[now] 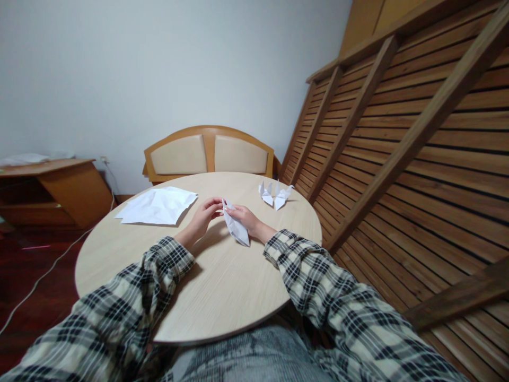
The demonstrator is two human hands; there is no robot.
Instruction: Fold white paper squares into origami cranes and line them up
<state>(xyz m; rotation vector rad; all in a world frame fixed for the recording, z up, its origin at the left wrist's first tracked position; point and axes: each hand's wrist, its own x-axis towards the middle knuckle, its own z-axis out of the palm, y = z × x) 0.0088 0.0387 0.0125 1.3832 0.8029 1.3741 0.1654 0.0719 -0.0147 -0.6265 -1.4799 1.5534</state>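
Note:
A white sheet folded into a narrow, pointed shape (237,231) is held slantwise just above the middle of the round table. My right hand (243,216) grips it along its upper part, with the thumb lying on the paper. At its upper tip, the curled fingers of my left hand (204,216) close on the left edge; their exact hold is partly hidden. Farther right stand two folded paper cranes (281,195), white and close together. To the left of my hands lies a loose pile of white paper sheets (159,206), somewhat creased.
The pale round table (222,297) has a straight-cut edge near my lap. Behind it stands a wooden headboard (209,151) with cream panels. A slatted wooden frame (397,159) leans along the right side. A low brown cabinet (75,185) and a white cable (51,265) are at left.

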